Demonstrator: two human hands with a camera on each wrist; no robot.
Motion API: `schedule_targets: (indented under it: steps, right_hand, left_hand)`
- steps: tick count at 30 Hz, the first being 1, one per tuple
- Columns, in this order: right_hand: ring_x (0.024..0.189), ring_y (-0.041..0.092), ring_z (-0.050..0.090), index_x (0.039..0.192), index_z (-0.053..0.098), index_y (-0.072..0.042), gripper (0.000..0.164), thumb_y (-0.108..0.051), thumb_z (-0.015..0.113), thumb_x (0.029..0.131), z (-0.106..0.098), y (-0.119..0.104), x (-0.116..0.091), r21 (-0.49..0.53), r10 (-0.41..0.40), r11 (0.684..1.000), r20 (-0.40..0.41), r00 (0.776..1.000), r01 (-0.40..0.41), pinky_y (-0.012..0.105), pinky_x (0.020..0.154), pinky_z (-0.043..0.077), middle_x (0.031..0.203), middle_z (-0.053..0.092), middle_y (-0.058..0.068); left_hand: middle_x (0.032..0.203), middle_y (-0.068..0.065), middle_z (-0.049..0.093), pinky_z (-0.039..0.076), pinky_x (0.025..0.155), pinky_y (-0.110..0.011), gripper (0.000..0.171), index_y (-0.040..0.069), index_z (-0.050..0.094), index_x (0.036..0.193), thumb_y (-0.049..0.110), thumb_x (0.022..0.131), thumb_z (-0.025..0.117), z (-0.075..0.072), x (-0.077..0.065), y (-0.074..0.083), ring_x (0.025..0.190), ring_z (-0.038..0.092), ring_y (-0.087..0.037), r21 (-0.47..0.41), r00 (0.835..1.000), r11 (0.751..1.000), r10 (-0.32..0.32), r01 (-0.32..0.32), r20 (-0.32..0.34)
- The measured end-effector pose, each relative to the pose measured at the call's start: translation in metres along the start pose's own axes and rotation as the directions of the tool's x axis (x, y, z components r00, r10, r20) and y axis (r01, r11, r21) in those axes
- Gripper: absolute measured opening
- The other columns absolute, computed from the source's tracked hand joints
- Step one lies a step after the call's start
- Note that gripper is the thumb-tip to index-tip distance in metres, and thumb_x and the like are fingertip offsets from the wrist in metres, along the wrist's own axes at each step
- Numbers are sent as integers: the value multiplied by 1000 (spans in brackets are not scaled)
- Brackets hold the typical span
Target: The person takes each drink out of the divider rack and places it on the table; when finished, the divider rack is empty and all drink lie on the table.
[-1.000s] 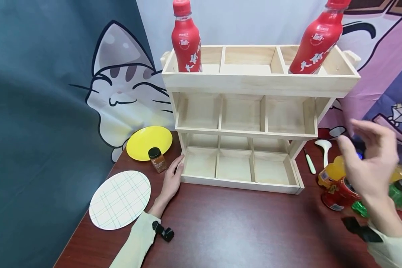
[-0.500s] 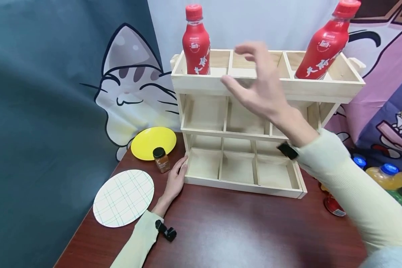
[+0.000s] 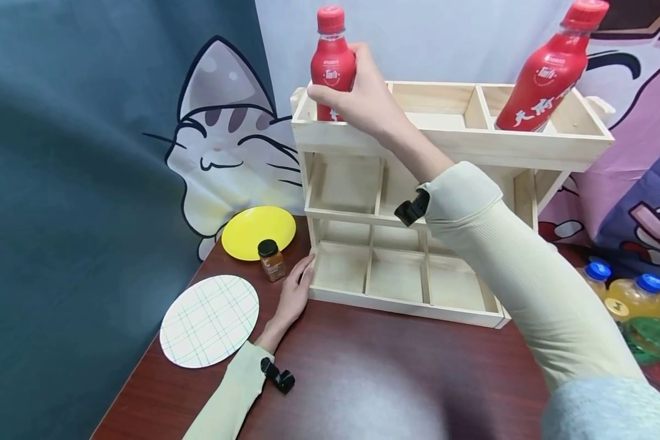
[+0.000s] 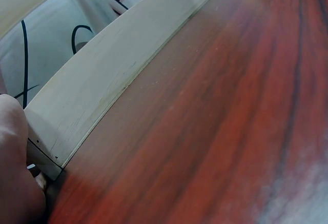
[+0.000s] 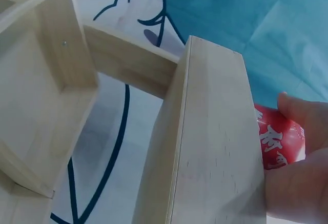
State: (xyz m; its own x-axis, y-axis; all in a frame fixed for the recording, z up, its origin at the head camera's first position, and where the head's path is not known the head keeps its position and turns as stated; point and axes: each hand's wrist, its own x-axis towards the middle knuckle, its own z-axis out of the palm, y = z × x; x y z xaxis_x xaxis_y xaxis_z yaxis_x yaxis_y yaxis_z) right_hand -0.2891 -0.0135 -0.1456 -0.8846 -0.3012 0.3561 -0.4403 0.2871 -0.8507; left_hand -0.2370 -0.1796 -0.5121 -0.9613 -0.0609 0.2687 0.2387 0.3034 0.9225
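Observation:
My right hand (image 3: 365,95) holds a red plastic bottle (image 3: 332,64) in the top left compartment of the pale wooden shelf rack (image 3: 451,143). The thumb crosses its front and the other fingers go round behind. In the right wrist view the red bottle (image 5: 279,137) shows between the thumb and fingers, partly hidden behind the top tier's front board (image 5: 215,142). Resting against the rack's lower left corner is my left hand (image 3: 294,296), its fingers along the side. A second red bottle (image 3: 550,73) leans to the right in the top right compartment.
Left of the rack are a yellow plate (image 3: 247,229), a small spice jar (image 3: 272,263) with a black lid and a white checked oval plate (image 3: 209,321). Several drink bottles with blue caps (image 3: 651,282) stand at the right edge. My right forearm covers part of the lower tiers.
My right hand has swept from the far right, across the rack's front, up to the left red bottle and taken hold of it. The left hand stays at the rack's corner.

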Motion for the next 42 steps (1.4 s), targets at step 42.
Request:
schedule_targets:
  steps: [42]
  right_hand:
    - [98, 11, 52, 126, 45, -4, 72, 13, 72, 62, -82, 184, -267, -99, -47, 995, -432, 900, 5, 9, 75, 46, 116, 52, 1]
  left_hand:
    - [137, 9, 40, 28, 107, -39, 38, 30, 44, 131, 39, 94, 41, -18, -5, -13, 128, 34, -11, 50, 1000, 999, -21, 21, -11]
